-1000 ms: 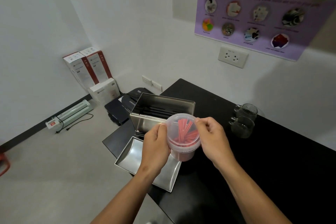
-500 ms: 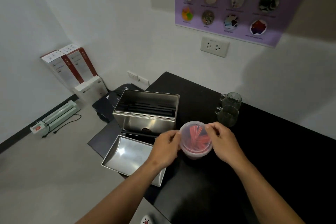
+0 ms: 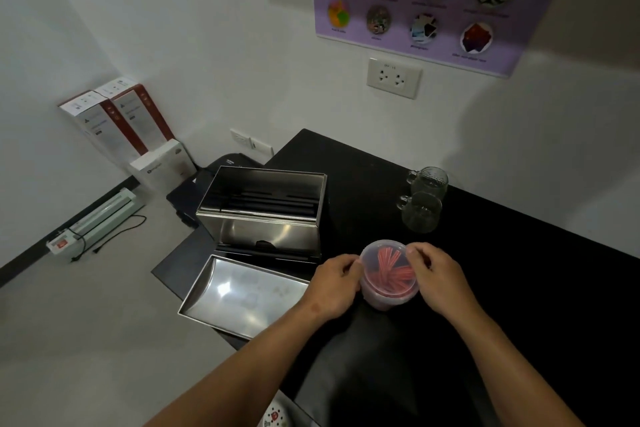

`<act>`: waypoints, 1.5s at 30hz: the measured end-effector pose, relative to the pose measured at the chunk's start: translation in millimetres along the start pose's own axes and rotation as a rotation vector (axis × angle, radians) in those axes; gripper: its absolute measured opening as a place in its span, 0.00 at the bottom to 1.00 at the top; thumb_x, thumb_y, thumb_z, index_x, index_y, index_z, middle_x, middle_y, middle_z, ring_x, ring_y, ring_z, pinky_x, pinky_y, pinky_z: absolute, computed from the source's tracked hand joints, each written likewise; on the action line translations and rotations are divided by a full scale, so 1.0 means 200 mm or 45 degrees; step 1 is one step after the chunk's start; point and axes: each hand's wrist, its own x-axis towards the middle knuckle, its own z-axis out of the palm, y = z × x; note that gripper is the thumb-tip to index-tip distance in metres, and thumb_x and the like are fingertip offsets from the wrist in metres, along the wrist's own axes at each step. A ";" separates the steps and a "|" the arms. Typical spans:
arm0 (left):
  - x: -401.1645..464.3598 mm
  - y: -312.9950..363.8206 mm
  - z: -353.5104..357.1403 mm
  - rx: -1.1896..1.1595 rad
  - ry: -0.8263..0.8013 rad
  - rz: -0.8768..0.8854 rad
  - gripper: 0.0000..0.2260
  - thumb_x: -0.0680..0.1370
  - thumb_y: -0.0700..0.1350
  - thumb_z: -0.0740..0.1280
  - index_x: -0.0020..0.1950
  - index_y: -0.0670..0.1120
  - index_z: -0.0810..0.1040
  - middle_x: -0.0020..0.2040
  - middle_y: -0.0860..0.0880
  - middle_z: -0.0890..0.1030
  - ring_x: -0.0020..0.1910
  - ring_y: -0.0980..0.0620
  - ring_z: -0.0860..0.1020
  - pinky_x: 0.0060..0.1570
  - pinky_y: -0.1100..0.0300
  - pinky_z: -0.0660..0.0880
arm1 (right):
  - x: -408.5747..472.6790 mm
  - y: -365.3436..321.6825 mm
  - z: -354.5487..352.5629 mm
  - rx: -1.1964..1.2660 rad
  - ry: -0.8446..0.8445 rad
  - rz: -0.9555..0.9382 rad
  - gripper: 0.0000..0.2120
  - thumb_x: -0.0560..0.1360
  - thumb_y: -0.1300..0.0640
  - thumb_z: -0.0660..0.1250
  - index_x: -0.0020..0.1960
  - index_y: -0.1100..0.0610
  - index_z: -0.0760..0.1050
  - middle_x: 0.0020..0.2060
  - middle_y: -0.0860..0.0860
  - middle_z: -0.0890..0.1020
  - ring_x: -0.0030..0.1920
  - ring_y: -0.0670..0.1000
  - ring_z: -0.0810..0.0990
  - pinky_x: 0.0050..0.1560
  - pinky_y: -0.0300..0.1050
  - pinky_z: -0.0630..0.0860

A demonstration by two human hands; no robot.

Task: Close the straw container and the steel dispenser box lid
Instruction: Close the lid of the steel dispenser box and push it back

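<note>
A round clear plastic straw container (image 3: 388,274) with red straws inside stands on the black table (image 3: 519,270), a clear lid on top of it. My left hand (image 3: 334,282) grips its left side and my right hand (image 3: 438,276) holds its right rim. To the left, the steel dispenser box (image 3: 266,215) stands open, black straws inside. Its steel lid (image 3: 242,295) hangs folded down toward me at the table's left edge.
Two glass mugs (image 3: 424,201) stand behind the container near the wall. A black machine (image 3: 194,191), cardboard boxes (image 3: 117,121) and a power strip (image 3: 93,222) lie on the floor to the left. A wall socket (image 3: 393,78) sits above the table.
Both hands have lowered the straw container from in front of the dispenser box down to the table, to the box's right. The camera has tilted downward.
</note>
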 end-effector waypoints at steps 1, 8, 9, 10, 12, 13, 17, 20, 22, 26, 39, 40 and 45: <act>-0.01 -0.01 -0.01 -0.004 0.012 -0.002 0.10 0.85 0.54 0.63 0.52 0.58 0.84 0.33 0.60 0.82 0.27 0.67 0.78 0.36 0.64 0.74 | 0.00 -0.01 0.00 -0.027 0.026 -0.009 0.14 0.83 0.48 0.63 0.65 0.51 0.79 0.57 0.51 0.80 0.56 0.49 0.80 0.54 0.45 0.76; -0.12 -0.14 -0.28 0.048 0.224 0.012 0.10 0.85 0.54 0.66 0.63 0.55 0.82 0.46 0.52 0.87 0.46 0.56 0.85 0.51 0.53 0.84 | -0.12 -0.22 -0.01 0.233 0.137 -0.277 0.10 0.80 0.51 0.69 0.62 0.47 0.80 0.60 0.43 0.78 0.58 0.43 0.79 0.53 0.36 0.74; -0.14 -0.16 -0.34 0.070 0.250 0.020 0.09 0.85 0.54 0.66 0.63 0.55 0.82 0.47 0.51 0.87 0.48 0.54 0.85 0.53 0.53 0.84 | -0.15 -0.25 0.01 0.285 0.098 -0.297 0.09 0.80 0.51 0.69 0.60 0.44 0.79 0.58 0.41 0.79 0.57 0.41 0.79 0.52 0.34 0.74; -0.16 -0.18 -0.40 0.078 0.281 0.022 0.08 0.85 0.53 0.66 0.61 0.56 0.81 0.47 0.51 0.87 0.48 0.54 0.85 0.53 0.54 0.83 | -0.18 -0.29 0.04 0.326 0.055 -0.312 0.08 0.80 0.51 0.69 0.59 0.42 0.79 0.57 0.40 0.79 0.56 0.40 0.80 0.51 0.31 0.74; -0.21 -0.23 -0.51 0.100 0.347 0.004 0.06 0.86 0.52 0.65 0.60 0.57 0.81 0.46 0.54 0.86 0.47 0.58 0.84 0.52 0.59 0.81 | -0.21 -0.35 0.11 0.390 -0.031 -0.311 0.09 0.80 0.52 0.71 0.58 0.44 0.81 0.53 0.41 0.82 0.53 0.39 0.81 0.50 0.29 0.75; -0.23 -0.26 -0.56 0.126 0.384 -0.011 0.07 0.86 0.52 0.65 0.61 0.56 0.81 0.46 0.56 0.86 0.47 0.60 0.84 0.52 0.61 0.79 | -0.23 -0.37 0.15 0.417 -0.080 -0.299 0.09 0.79 0.53 0.71 0.59 0.46 0.81 0.52 0.43 0.83 0.51 0.38 0.82 0.50 0.28 0.75; -0.30 -0.40 -0.73 0.232 0.545 -0.094 0.14 0.86 0.53 0.65 0.67 0.49 0.83 0.55 0.54 0.85 0.52 0.56 0.82 0.54 0.59 0.77 | -0.23 -0.41 0.35 0.446 -0.347 -0.172 0.11 0.81 0.51 0.70 0.62 0.51 0.80 0.52 0.48 0.85 0.45 0.34 0.81 0.44 0.27 0.74; -0.33 -0.52 -0.83 0.304 0.619 -0.138 0.17 0.86 0.52 0.66 0.70 0.45 0.82 0.64 0.46 0.85 0.60 0.50 0.82 0.58 0.56 0.77 | -0.22 -0.41 0.50 0.326 -0.473 -0.077 0.15 0.81 0.48 0.69 0.65 0.52 0.79 0.57 0.49 0.83 0.44 0.34 0.81 0.43 0.26 0.72; -0.34 -0.58 -0.88 0.344 0.642 -0.184 0.19 0.85 0.51 0.67 0.73 0.43 0.79 0.69 0.42 0.82 0.66 0.44 0.81 0.65 0.51 0.77 | -0.22 -0.41 0.58 0.231 -0.503 -0.052 0.18 0.81 0.46 0.68 0.67 0.53 0.77 0.62 0.50 0.80 0.49 0.37 0.80 0.48 0.29 0.72; -0.35 -0.67 -0.94 0.388 0.630 -0.291 0.20 0.84 0.50 0.69 0.74 0.42 0.79 0.68 0.40 0.81 0.67 0.39 0.79 0.67 0.45 0.76 | -0.23 -0.39 0.72 0.058 -0.555 0.021 0.25 0.80 0.44 0.68 0.73 0.55 0.72 0.68 0.54 0.74 0.62 0.52 0.77 0.60 0.40 0.68; -0.49 -0.71 -0.96 0.288 0.616 -0.418 0.19 0.83 0.41 0.69 0.74 0.43 0.76 0.65 0.42 0.84 0.62 0.40 0.82 0.56 0.56 0.75 | -0.24 -0.38 0.81 0.001 -0.593 0.088 0.35 0.81 0.44 0.67 0.81 0.59 0.62 0.79 0.58 0.67 0.78 0.58 0.67 0.76 0.52 0.64; -0.51 -0.70 -0.97 0.270 0.653 -0.423 0.20 0.83 0.40 0.69 0.75 0.42 0.76 0.66 0.42 0.83 0.64 0.40 0.82 0.57 0.56 0.75 | -0.24 -0.38 0.81 -0.002 -0.590 0.077 0.35 0.81 0.43 0.67 0.81 0.59 0.62 0.79 0.57 0.67 0.78 0.57 0.66 0.76 0.51 0.63; -0.62 -0.56 -1.01 0.113 0.826 -0.301 0.17 0.82 0.41 0.70 0.71 0.44 0.80 0.63 0.45 0.85 0.52 0.46 0.84 0.54 0.50 0.80 | -0.26 -0.39 0.75 0.114 -0.611 0.059 0.35 0.79 0.43 0.70 0.79 0.60 0.66 0.76 0.57 0.71 0.75 0.57 0.71 0.74 0.52 0.68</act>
